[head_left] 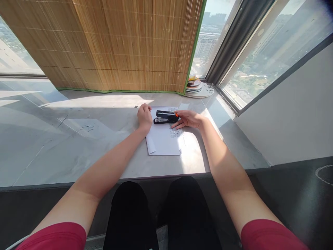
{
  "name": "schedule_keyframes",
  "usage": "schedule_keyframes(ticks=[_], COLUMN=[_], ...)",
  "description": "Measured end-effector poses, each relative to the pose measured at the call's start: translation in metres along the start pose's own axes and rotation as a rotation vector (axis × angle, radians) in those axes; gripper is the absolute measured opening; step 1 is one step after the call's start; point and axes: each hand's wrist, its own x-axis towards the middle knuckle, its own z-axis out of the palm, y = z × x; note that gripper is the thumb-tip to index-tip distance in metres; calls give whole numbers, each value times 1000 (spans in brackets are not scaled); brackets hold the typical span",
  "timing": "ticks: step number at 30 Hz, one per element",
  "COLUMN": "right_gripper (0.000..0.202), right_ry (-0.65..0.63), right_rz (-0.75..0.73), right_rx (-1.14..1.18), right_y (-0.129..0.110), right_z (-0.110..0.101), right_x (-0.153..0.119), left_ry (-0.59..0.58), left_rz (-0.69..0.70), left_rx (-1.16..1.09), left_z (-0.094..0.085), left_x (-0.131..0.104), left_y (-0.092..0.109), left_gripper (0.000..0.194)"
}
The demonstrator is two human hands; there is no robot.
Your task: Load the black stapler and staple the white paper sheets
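Observation:
A black stapler (166, 117) with an orange part at its right end lies over white printed paper (163, 144) on the grey stone sill. At the stapler's right end is my right hand (188, 119), its thumb and fingers around that end. Left of the stapler, my left hand (145, 117) is closed at the paper's upper left edge; what is between its fingers is too small to make out. The paper's lower left corner is creased.
Loose staples (87, 128) lie on the sill (104, 146) to the left. A bamboo blind (125, 45) hangs behind the paper. Stacked plates (194, 86) stand at the back right near the window. My knees are below the sill's front edge.

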Motion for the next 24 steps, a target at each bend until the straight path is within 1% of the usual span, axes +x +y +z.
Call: schedule_keyframes(ticks=[5,10,16,18,20,22,24], right_gripper=[49,59,63,65,65,62,56], right_ry=[13,84,109,135,184,224,235], right_rz=[18,27,12,-19,-80,-149,-227], right_rx=[8,37,12,-43,-148,-331,-542], right_y=[-6,-8,-7,-7,-6,-3,0], right_z=[7,11,11,12,13,13,13], right_x=[-4,-4,-5,-5,-4,-1,5], left_ry=[62,130,135,127,118,106,89], left_rz=[-50,-112,-151,-149,-149,-150,-143], left_rx=[-152,-316,-404,-411,-417,-422,-420], left_z=[-2,-3,-6,-7,-7,-6,-6], left_x=[0,0,0,0,1,1,1], left_y=[3,9,12,11,9,8,7], left_gripper=[48,56,62,64,66,67,69])
